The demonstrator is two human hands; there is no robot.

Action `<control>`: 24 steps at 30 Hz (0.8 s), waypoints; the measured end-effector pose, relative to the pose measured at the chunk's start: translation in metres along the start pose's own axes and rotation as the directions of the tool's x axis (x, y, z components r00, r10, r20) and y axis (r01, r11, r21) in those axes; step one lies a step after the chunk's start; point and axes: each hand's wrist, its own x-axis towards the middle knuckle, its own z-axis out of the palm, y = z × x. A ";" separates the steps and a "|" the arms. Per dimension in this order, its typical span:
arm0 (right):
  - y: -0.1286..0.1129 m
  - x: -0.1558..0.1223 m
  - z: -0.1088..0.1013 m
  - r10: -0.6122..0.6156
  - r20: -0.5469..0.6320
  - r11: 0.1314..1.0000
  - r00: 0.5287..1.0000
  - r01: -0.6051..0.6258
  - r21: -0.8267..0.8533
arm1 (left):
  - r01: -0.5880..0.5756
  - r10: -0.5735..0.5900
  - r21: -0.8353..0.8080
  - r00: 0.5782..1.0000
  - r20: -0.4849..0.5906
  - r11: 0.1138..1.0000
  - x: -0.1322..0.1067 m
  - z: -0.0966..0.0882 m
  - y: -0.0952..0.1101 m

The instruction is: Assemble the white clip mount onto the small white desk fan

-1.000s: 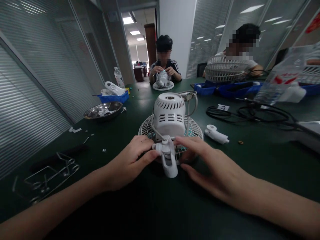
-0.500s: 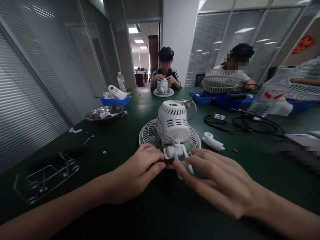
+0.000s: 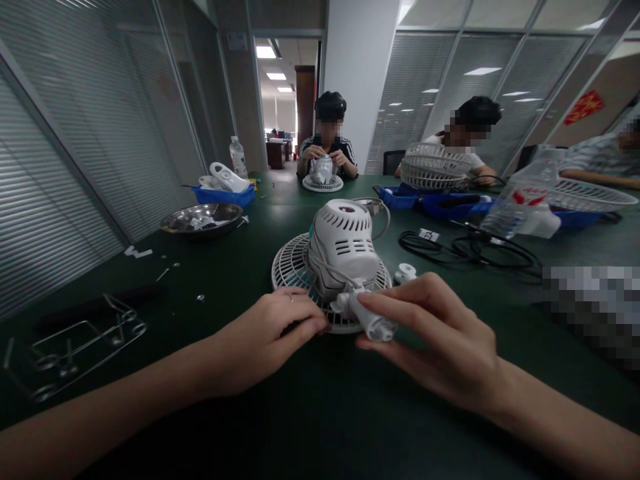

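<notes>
A white fan head [image 3: 345, 250] sits in the middle of the bench [image 3: 230, 273], its slotted housing above a round grille [image 3: 286, 272] that lies on the surface. A pale cord [image 3: 330, 270] runs down around the housing, and a white bracket [image 3: 373, 319] juts from its near side, slanting toward the near right. The person's right hand [image 3: 445, 343] pinches this bracket, forefinger on top and thumb at its lower end. The left hand [image 3: 280, 333] reaches in from the near left, fingers drawn together beside the bracket's joint; whether they grip anything cannot be told.

Just beyond the right hand lies a white part [image 3: 406, 272], partly hidden, with a coiled black cable [image 3: 425, 250] farther right. On the left are a bent-wire frame [image 3: 75, 360] near, then a metal bowl [image 3: 180, 227] and a blue tray [image 3: 225, 195] farther off. On the far side, a co-worker [image 3: 327, 143] has both hands on a similar fan head [image 3: 323, 175].
</notes>
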 end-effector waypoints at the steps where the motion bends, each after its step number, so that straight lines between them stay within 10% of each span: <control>1: -0.001 0.000 0.001 0.004 0.009 0.999 1.000 -0.004 0.033 | 0.008 -0.008 -0.006 1.000 0.011 1.000 0.001 0.001 0.000; 11: -0.005 0.009 -0.001 -0.146 0.211 0.951 0.966 0.079 0.299 | 0.221 -0.239 -0.231 0.970 -0.053 0.947 0.002 -0.003 0.001; 24: -0.006 0.007 -0.003 -0.146 0.318 0.962 0.937 0.059 0.268 | 0.122 -0.174 -0.213 0.954 -0.245 0.969 -0.002 0.001 -0.001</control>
